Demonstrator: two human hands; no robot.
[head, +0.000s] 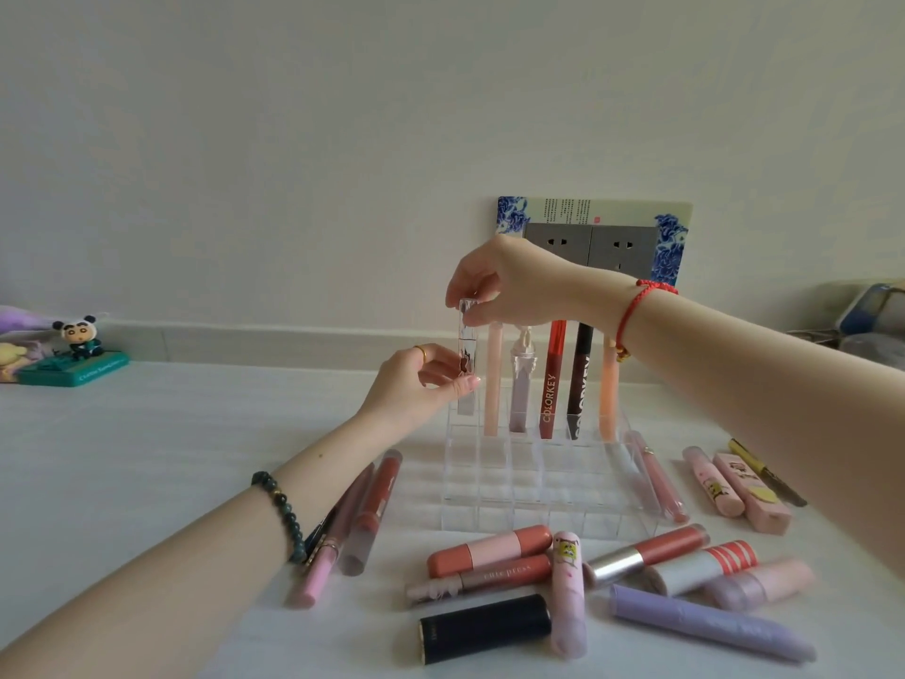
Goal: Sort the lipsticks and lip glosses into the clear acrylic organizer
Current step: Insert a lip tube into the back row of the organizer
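The clear acrylic organizer (529, 487) stands mid-table with empty front cells. Its back row holds several upright tubes, among them a red lip gloss (551, 379) and a dark one (579, 379). A clear lip gloss tube (466, 357) stands upright in the back-left cell. My right hand (509, 281) pinches its cap from above. My left hand (416, 384) grips its lower body from the left. Loose lipsticks lie in front, including a black one (485, 629), a lilac one (710, 624) and a coral one (489, 548).
More glosses lie left of the organizer under my left forearm (372, 512) and to its right, pink ones (734, 487). A panda figurine on a green box (78, 347) sits far left. A wall socket (592, 245) is behind. A bag (867, 316) rests far right.
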